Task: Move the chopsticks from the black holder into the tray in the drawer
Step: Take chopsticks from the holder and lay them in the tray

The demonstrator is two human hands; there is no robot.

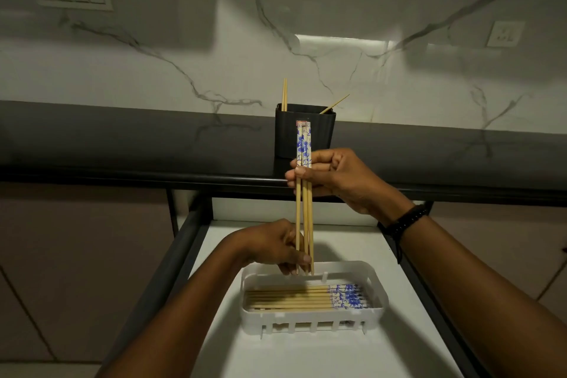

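Chopsticks (305,212) stand almost upright between the two hands, a small bundle with blue-and-white patterned tops. The right hand (337,181) grips the bundle just under the patterned part, fingers curled round the shafts and thumb pressed against them. A dark beaded wristband (405,219) sits on that wrist. The left hand (273,245), lower and nearer the person, pinches the thin ends between thumb and fingers. Right under the left hand's fingertips is the far wall of the white tray (306,316), and the tips of the bundle hang just above it. Inside the tray a row of laid chopsticks (294,298) lies flat and side by side, with the patterned ends toward the right-hand side. The tray rests on the white floor of the open drawer (352,356). Beyond the right hand, on the dark counter, stands the black holder (322,138). From it poke a few plain sticks (284,95), two upright on the left-hand side and one leaning out toward the right.
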